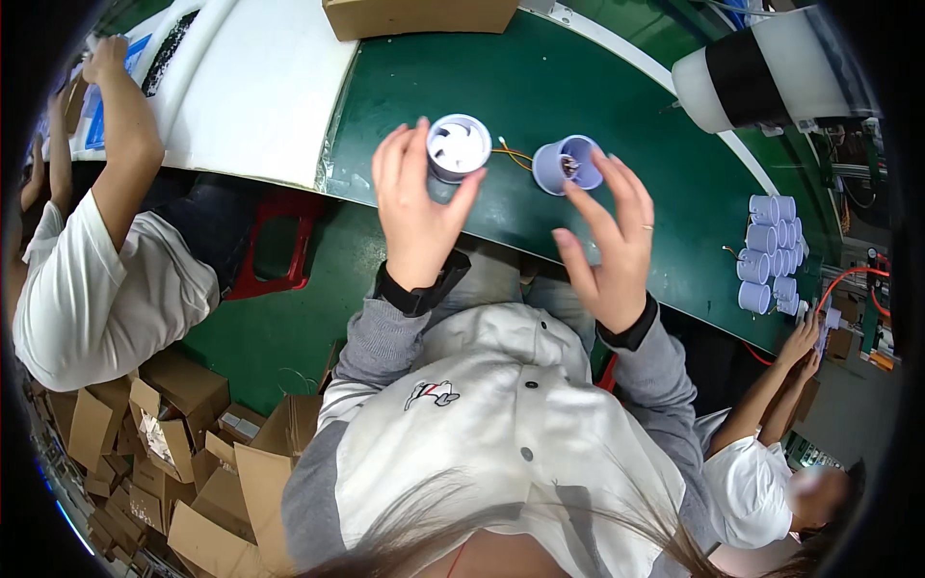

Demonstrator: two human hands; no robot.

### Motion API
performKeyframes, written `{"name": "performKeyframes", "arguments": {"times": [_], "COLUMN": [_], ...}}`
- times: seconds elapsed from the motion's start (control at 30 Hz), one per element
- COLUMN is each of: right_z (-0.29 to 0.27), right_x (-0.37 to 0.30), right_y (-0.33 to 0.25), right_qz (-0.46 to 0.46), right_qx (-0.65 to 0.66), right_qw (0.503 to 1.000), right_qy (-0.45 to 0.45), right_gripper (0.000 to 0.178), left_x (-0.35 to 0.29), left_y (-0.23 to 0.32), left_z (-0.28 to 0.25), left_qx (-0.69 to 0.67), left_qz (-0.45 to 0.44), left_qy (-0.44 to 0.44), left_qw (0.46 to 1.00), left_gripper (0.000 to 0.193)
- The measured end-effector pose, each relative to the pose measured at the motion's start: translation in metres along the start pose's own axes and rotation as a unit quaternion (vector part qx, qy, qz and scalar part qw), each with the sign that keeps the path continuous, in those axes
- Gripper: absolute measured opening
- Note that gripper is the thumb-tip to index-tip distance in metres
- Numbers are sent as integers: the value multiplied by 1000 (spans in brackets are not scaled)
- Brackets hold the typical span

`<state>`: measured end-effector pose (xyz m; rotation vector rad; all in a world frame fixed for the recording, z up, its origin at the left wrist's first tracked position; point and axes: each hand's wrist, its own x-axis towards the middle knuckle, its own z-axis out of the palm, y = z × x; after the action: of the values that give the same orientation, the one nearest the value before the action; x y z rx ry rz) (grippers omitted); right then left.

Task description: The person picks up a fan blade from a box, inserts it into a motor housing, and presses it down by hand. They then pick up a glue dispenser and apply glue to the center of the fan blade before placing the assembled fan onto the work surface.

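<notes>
My left hand (419, 207) has its fingers and thumb around a round lavender housing (460, 123) with a white fan inside. Just to the right, a lavender cup-shaped housing (549, 169) lies tilted on the green bench, its mouth toward my right hand (617, 246). That hand's fingers are spread; two fingertips are at the cup's rim, while the thumb stands apart from it. I cannot tell whether they press on it. Something small and dark with metal shows inside the cup. Thin yellow and dark wires (513, 152) run between the two housings, ending in a small white connector.
Several lavender housings (761, 239) stand grouped on the bench (674, 231) at right. A white cylinder with a black band (742, 67) juts in at upper right. A cardboard box (419, 17) sits at the back. Co-workers (106, 279) work at left and right; open cartons lie lower left.
</notes>
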<state>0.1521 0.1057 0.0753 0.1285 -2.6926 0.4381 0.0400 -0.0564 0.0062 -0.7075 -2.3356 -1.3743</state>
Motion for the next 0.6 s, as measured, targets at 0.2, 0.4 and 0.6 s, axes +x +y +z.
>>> {"name": "performKeyframes", "arguments": {"times": [0.2, 0.4, 0.6], "right_z": [-2, -12, 39], "right_x": [-25, 52, 241], "right_y": [10, -40, -49], "right_qz": [130, -11, 0], "right_qx": [54, 170, -31], "right_qw": [987, 983, 999], "right_qy": [80, 61, -35], "right_gripper": [34, 28, 20], "left_x": [15, 4, 6], "left_y": [7, 18, 8], "left_z": [-2, 15, 19], "left_qx": [56, -32, -74], "left_qz": [86, 108, -5], "left_qy": [149, 13, -29], "left_qw": [983, 994, 997], "left_gripper": [71, 69, 60]}}
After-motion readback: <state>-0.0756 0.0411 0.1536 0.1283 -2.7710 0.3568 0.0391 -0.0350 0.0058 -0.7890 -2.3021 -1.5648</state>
